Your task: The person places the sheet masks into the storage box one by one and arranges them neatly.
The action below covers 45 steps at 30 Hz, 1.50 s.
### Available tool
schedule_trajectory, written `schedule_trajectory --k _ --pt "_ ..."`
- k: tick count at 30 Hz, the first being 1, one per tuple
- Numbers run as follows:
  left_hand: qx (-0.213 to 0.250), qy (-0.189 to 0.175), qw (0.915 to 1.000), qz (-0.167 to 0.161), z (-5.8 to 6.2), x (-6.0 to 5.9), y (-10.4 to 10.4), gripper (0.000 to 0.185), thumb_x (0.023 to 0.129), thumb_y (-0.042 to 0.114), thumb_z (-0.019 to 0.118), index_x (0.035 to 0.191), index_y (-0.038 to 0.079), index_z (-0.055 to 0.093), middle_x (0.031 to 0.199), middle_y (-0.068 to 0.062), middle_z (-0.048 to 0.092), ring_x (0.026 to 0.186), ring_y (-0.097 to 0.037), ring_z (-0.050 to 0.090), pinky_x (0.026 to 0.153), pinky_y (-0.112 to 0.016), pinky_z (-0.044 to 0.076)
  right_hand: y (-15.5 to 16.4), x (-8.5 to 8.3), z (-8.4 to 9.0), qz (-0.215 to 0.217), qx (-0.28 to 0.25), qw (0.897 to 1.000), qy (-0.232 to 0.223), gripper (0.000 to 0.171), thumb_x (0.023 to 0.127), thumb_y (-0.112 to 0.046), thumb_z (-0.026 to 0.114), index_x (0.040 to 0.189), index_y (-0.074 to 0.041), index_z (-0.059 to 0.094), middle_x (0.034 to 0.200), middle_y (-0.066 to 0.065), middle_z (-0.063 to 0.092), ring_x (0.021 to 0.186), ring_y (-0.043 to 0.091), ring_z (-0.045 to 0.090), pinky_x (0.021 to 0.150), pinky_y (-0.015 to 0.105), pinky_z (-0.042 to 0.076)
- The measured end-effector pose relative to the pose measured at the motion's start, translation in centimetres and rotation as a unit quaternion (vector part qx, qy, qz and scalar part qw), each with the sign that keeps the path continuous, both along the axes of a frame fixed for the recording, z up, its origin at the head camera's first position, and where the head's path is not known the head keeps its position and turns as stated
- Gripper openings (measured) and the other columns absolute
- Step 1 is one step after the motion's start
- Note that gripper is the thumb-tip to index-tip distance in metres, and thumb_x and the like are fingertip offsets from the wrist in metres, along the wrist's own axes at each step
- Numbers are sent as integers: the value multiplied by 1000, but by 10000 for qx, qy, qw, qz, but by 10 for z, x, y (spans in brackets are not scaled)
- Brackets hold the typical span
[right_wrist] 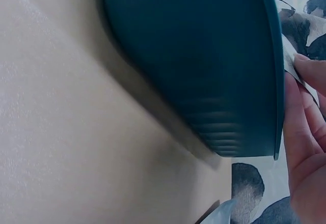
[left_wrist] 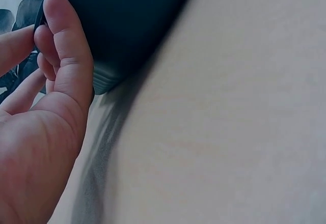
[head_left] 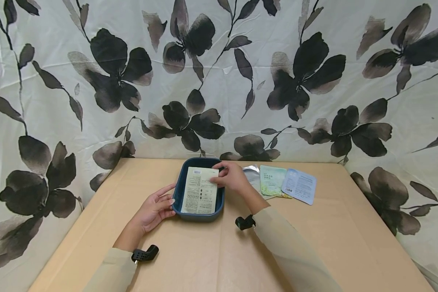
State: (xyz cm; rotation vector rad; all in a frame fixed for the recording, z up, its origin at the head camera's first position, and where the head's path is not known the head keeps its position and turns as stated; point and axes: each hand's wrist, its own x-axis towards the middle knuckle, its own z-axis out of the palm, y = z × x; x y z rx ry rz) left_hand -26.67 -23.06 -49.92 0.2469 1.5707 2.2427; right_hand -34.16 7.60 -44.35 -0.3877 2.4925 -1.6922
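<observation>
Our left hand (head_left: 156, 209) braces the blue tray (head_left: 177, 190), fingers relaxed; our right hand (head_left: 230, 177) pinches the sachet (head_left: 200, 190), laying it flat inside.

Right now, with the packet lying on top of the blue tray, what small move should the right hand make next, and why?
Probably the right hand should press the cream packet down and let go. The packet lies over the blue tray, with the fingers pinching its upper right edge, while the left hand steadies the tray's left side. Three more packets lie to the right on the table.
</observation>
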Motion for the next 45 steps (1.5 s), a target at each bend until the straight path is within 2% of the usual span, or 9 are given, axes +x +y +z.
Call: schedule_trajectory --k 7,18,28,37,45 --pt "48 15 10000 3 -2 0 0 69 103 -2 54 163 9 22 122 -11 68 86 -17 73 78 -31 63 1 1 1 -85 92 9999 -13 44 81 -10 87 122 -8 71 81 11 73 67 17 73 64 32 63" --pt "76 53 9999 -61 0 0 -3 69 103 -1 54 163 7 20 116 -6 69 84 -15 72 78 -31 63 0 5 0 -426 26 9988 -227 47 79 -9 88 122 -4 69 86 11 75 70 19 75 65 32 63" --pt "63 0 9999 -157 0 3 -8 69 103 0 54 163 8 20 119 -7 68 85 -15 71 78 -31 63 0 12 3 -387 -72 9989 -254 44 81 -4 85 122 -6 71 88 12 72 69 19 73 67 33 63" --pt "39 38 9999 -122 -1 2 -11 69 103 0 55 163 7 21 117 -5 69 83 -15 71 78 -30 63 3 21 5 -720 151 9973 22 37 85 -9 83 119 -2 71 91 9 73 72 16 74 72 29 63" --pt "-43 34 9999 -90 -3 1 -10 69 103 0 56 163 8 23 116 -6 69 83 -14 71 78 -30 63 24 33 2 -825 153 9950 541 33 86 -20 84 115 -7 75 92 5 76 77 15 73 73 26 61"
